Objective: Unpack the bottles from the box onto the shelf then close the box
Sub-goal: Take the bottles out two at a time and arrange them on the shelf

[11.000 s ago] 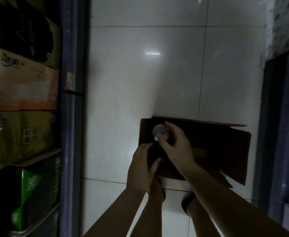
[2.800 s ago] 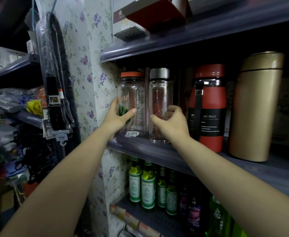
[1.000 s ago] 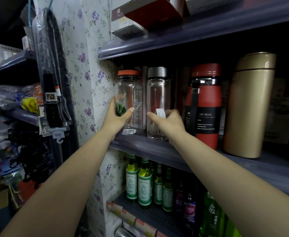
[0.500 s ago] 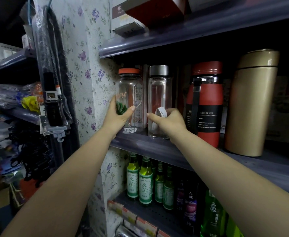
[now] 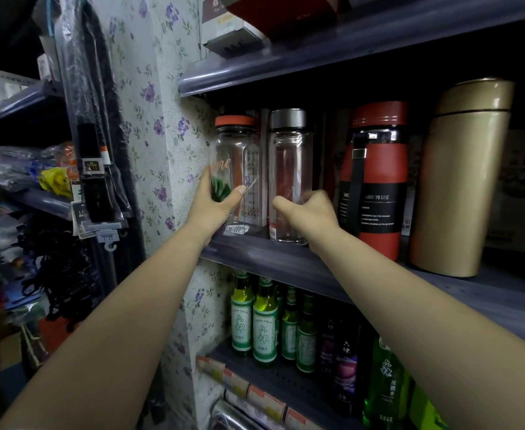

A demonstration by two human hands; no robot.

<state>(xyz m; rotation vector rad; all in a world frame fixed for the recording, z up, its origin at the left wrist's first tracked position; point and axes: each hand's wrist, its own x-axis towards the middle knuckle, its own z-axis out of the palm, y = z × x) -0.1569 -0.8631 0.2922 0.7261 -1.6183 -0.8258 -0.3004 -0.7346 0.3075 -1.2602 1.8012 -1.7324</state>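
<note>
Floral wallpaper (image 5: 159, 97) covering the pillar at the shelving's left end. Green glass bottles (image 5: 255, 318) with white labels ranked at the lower tier's left end, purple-labelled ones (image 5: 345, 370) beside them. Red and grey boxes (image 5: 255, 23) overhanging the top tier's front edge. Bagged black goods (image 5: 96, 169) hanging left of the pillar.

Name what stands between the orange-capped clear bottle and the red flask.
Head view: the clear glass bottle with a silver cap, held low by the right hand.
</note>
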